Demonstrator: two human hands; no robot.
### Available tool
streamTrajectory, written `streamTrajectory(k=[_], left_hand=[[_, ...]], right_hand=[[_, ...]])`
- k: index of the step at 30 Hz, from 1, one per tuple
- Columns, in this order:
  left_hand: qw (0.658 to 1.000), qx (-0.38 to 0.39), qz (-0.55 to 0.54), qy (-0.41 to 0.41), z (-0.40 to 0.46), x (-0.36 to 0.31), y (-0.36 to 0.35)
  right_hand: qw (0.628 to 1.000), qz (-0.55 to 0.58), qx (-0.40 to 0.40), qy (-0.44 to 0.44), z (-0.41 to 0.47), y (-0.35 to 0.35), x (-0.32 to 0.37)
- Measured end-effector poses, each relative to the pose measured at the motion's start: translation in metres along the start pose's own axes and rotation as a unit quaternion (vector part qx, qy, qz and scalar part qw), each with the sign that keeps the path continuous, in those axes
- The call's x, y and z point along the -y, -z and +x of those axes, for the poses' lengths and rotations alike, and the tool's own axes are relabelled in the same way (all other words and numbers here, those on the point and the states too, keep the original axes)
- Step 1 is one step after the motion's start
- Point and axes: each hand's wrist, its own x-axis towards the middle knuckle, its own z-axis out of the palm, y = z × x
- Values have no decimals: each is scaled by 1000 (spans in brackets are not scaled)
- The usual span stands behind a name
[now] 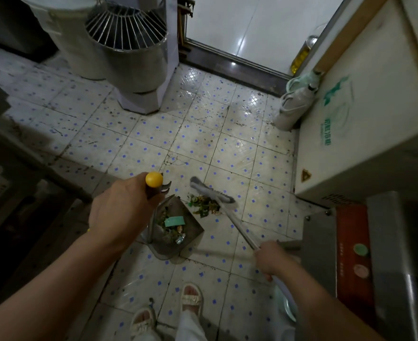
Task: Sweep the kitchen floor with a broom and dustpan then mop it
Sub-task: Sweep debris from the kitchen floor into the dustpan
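Both hands were busy: the left hand (119, 212) clenched the yellow-capped dark dustpan handle (153, 184), steadying the grey metal dustpan (178, 238) on the tiled floor (153, 134), while the right hand (273, 260) grasped the grey long-handled broom (215, 195), pushing green scraps (204, 204) toward the pan's mouth. Green lettering on the white appliance (365, 114) was unreadable.

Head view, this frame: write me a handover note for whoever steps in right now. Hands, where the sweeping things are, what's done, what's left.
Left hand: grips the dustpan's upright handle just below its yellow knob.
Right hand: grips the broom handle.
Dustpan sits on the floor tiles, already holding scraps and a green paper.
Broom head rests behind a small debris pile at the pan's mouth.
Done: part of the litter is in the pan.
Left: push in that pile, sweep the remaining specks, then mop; no mop in view.
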Motion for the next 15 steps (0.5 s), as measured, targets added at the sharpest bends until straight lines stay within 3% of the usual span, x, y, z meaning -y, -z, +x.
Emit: streamTrajectory(k=[3,8,11,15], left_hand=[[1000,-4,-3,4,2,1,1],[1000,16,-9,20,10,0,0],[999,20,-1,30,17,-2,0],[999,23,4,42,28,-9,-1]], right_hand=[[1000,-22,-7,-7,3,6,0],[992,120,-4,-45,17,24,-5],[996,53,21,-62,32,31,-8],[999,-37,28,0,36,37,-2]])
